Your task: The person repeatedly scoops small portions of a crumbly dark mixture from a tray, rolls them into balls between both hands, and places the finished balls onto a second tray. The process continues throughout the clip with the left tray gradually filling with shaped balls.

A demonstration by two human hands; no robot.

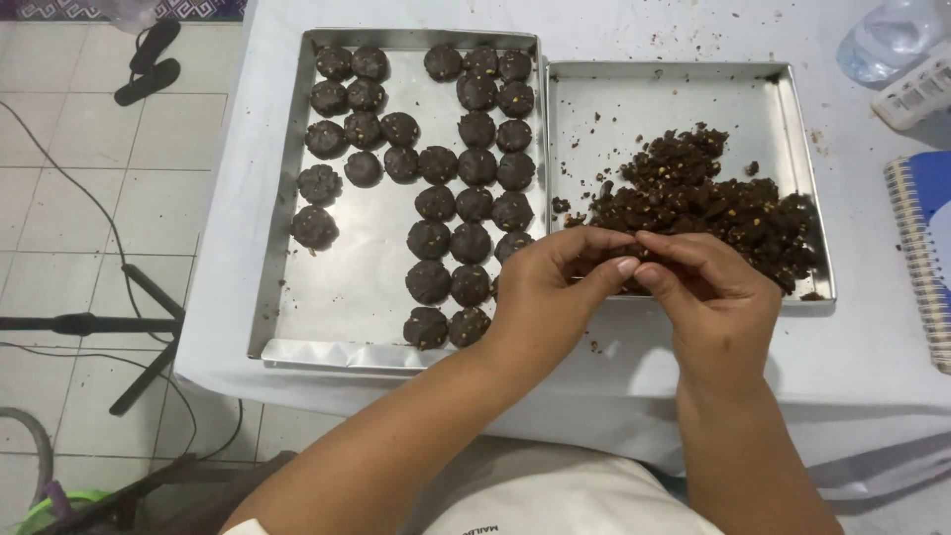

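1. Head view: the left hand (555, 287) and right hand (708, 297) meet fingertip to fingertip over the near rim of the right tray (684, 89), both pinched shut on what seems to be a small bit of dark dough; it is mostly hidden between the fingers, so its shape and long axis cannot be told.
2. The dough pile (708, 203) lies just beyond the fingertips, toward the far right, nearer the right hand.
3. The left tray (347, 297) touches the right tray side by side and holds rows of shaped dough rounds (474, 203); its bare part lies to the left of the left hand, which is the nearer one.
4. A spiral notebook (926, 248) sits at the right edge and a plastic bottle (892, 35) at the far right.
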